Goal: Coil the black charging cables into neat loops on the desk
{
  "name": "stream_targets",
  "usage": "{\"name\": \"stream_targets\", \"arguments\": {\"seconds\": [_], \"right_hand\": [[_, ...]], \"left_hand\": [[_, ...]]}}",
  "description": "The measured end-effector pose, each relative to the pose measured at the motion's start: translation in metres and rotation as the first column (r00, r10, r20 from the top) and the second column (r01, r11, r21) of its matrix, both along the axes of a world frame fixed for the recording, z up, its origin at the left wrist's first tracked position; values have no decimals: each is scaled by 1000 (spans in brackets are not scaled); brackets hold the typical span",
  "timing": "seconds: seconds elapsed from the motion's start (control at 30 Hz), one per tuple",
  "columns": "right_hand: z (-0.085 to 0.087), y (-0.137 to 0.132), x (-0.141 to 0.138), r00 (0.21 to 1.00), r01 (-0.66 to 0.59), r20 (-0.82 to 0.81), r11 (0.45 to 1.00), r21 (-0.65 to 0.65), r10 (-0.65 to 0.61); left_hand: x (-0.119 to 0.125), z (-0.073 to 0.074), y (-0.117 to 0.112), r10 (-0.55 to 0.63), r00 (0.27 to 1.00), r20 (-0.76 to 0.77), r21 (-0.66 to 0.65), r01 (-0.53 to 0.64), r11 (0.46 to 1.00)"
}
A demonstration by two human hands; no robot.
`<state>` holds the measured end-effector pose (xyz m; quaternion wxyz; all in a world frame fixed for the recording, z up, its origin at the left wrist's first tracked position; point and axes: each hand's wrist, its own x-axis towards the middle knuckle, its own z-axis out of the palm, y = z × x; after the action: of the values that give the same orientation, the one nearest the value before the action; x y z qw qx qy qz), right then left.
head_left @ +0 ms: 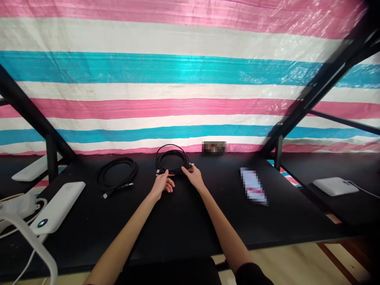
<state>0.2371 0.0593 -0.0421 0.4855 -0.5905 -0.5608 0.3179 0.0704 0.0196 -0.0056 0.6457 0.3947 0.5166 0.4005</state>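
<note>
A coiled black cable (171,151) with light metal plugs is at the far middle of the black table (178,233). My left hand (162,184) pinches the coil's near left side between thumb and fingers, beside one plug. On the near right side of the same coil, my right hand (192,175) is closed, with a plug end showing just above its fingers. Another coiled black cable (116,174) lies flat to the left, its two plugs pointing toward me; neither hand touches it.
White power banks (63,206) and a white charger (20,206) with cords occupy the left. A blurred pale packet (253,186) lies right, a blurred dark box (213,148) at the back. A white device (335,186) sits on the neighbouring table. Black frame bars (314,83) slant at both sides before striped sheeting (166,67).
</note>
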Motion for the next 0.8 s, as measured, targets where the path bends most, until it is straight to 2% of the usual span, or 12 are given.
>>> {"name": "stream_targets", "arguments": {"seconds": [0.07, 0.13, 0.2, 0.27, 0.33, 0.37, 0.4, 0.47, 0.5, 0.57, 0.7, 0.8], "right_hand": [[-1, 2, 1, 1000, -10, 10, 999, -31, 10], [-2, 3, 1, 999, -32, -8, 999, -44, 31], [-1, 3, 1, 999, -33, -14, 998, -45, 33], [2, 2, 2, 1000, -23, 12, 999, -42, 23], [6, -1, 5, 998, 2, 68, 999, -47, 1], [8, -3, 7, 994, 20, 108, 998, -54, -14], [11, -5, 8, 988, 41, 153, 997, -62, -31], [17, -9, 12, 969, 86, 239, 993, -79, -65], [20, -11, 13, 960, 107, 270, 990, -92, -79], [26, -14, 15, 950, 151, 291, 981, -124, -110], [35, -20, 16, 951, 207, 262, 968, -144, -165], [38, -23, 14, 950, 222, 251, 968, -118, -188]], "left_hand": [[-2, 3, -2, -38, 999, -25, 29, 38, 999], [-4, 7, -6, -22, 994, -107, 109, 33, 994], [-8, 10, -9, 85, 974, -210, 254, -30, 967], [-17, 14, -10, 261, 920, -292, 440, -113, 891], [-30, 16, -6, 451, 796, -404, 590, -150, 793], [-37, 17, -4, 537, 688, -488, 647, -128, 752], [-45, 17, 0, 609, 549, -572, 677, -102, 729], [-60, 14, 5, 629, 293, -720, 642, -65, 764], [-66, 12, 6, 594, 205, -778, 592, -77, 802], [-75, 8, 7, 501, 102, -860, 490, -111, 864], [-84, 3, 6, 397, 20, -918, 390, -141, 910], [-88, 6, 6, 317, 80, -945, 305, -139, 942]]}}
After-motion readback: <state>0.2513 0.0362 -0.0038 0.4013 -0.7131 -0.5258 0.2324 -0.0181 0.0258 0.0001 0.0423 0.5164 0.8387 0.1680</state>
